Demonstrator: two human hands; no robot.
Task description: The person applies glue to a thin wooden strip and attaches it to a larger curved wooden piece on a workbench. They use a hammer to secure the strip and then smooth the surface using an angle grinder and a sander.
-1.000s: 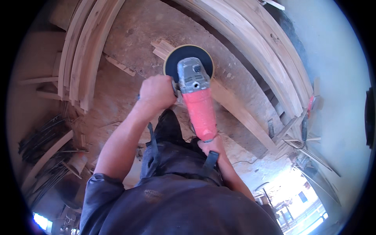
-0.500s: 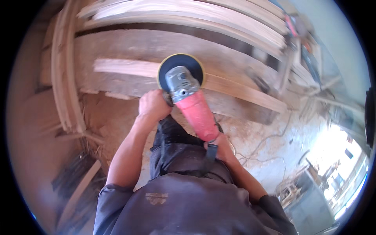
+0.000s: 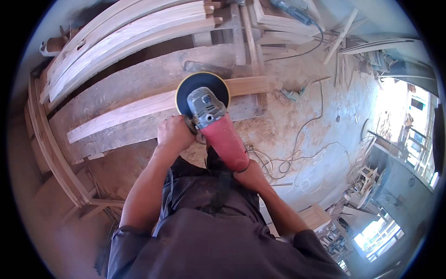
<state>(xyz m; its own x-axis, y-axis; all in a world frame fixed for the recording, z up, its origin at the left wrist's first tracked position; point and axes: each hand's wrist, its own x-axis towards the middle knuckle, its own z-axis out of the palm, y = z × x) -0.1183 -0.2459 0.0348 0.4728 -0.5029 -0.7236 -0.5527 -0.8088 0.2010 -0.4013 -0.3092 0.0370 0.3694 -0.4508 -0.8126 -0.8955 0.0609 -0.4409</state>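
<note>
Both my hands hold a red disc sander (image 3: 226,142) with a grey metal head. My left hand (image 3: 174,134) is closed round its dark side handle. At the rear end of the red body, my right hand (image 3: 251,176) is wrapped round the grip, its fingers partly hidden. The sander's round black pad (image 3: 203,83), with a yellow rim, lies over a long, narrow wooden strip (image 3: 125,111) and covers part of it. That strip rests on a wide, worn plank bench (image 3: 109,90), with bare wood showing on both sides of the pad.
Several long pale boards (image 3: 134,32) are stacked beyond the bench. An upright timber frame (image 3: 55,144) stands at the left. Loose cable (image 3: 283,165) coils over the dusty floor at right. A blue power tool (image 3: 295,13) lies at the far side, near scrap wood.
The sander has moved right along the wooden strip, nearer its right end. My view has turned right, bringing in more floor and cable. Both hands keep their hold.
</note>
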